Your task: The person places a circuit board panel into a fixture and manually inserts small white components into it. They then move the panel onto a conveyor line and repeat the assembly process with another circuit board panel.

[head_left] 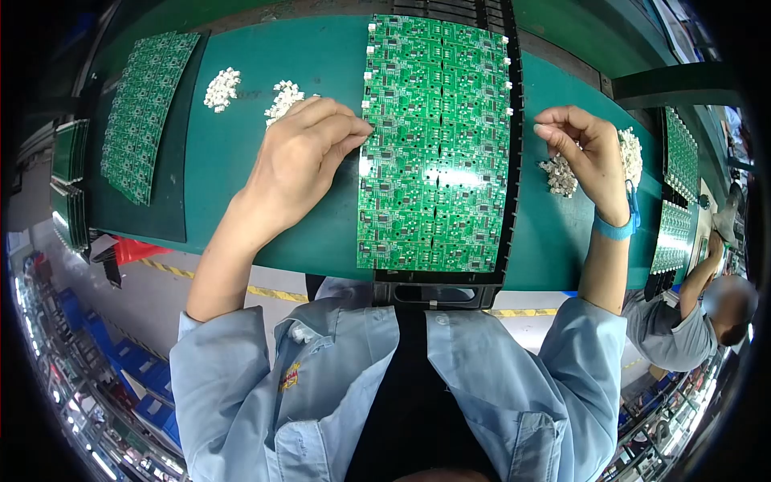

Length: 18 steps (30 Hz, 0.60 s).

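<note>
A large green circuit board panel [438, 153] lies in front of me, with several small white connectors [366, 77] along the upper part of its left and right edges. My left hand [301, 153] is closed in a pinch, fingertips at the panel's left edge; whatever it pinches is too small or hidden to make out. Partly behind that hand is a pile of white connectors [283, 98]. Thumb and index finger pressed together, my right hand [590, 153] hovers right of the panel, just above a pile of small beige parts [560, 175]. Its pinched contents cannot be made out.
Another pile of white connectors [222, 89] sits at upper left, and a white pile [630, 157] at right. Circuit panels [148, 112] rest on a dark board at left; more panels [681, 157] stand at right. A co-worker [683, 321] is at far right.
</note>
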Each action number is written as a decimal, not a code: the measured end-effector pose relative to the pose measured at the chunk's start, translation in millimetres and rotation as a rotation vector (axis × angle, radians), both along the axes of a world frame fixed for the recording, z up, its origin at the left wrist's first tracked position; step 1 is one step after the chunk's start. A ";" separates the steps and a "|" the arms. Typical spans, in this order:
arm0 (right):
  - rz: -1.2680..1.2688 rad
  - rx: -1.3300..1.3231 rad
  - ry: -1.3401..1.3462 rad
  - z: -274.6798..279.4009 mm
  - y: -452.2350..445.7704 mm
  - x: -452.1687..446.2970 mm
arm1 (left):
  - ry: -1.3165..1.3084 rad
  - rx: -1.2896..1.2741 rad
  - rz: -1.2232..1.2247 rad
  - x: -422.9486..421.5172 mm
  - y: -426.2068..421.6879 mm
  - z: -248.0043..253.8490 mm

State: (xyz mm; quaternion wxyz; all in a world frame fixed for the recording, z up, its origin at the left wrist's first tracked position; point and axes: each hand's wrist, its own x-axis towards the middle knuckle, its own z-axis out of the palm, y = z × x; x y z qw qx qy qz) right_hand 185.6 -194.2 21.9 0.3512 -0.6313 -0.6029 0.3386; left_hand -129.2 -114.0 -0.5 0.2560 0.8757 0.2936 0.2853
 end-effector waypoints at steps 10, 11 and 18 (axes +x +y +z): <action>0.022 -0.048 0.212 -4.5 -3.2 -4.8 | 0.159 0.007 0.120 -15.1 7.0 2.9; 0.017 -0.037 0.195 -6.1 -3.3 -8.0 | 0.211 0.046 0.125 -15.2 5.4 -1.0; 0.155 0.141 -0.118 -11.7 -4.2 -13.8 | 0.366 0.033 0.144 -8.7 0.9 -5.7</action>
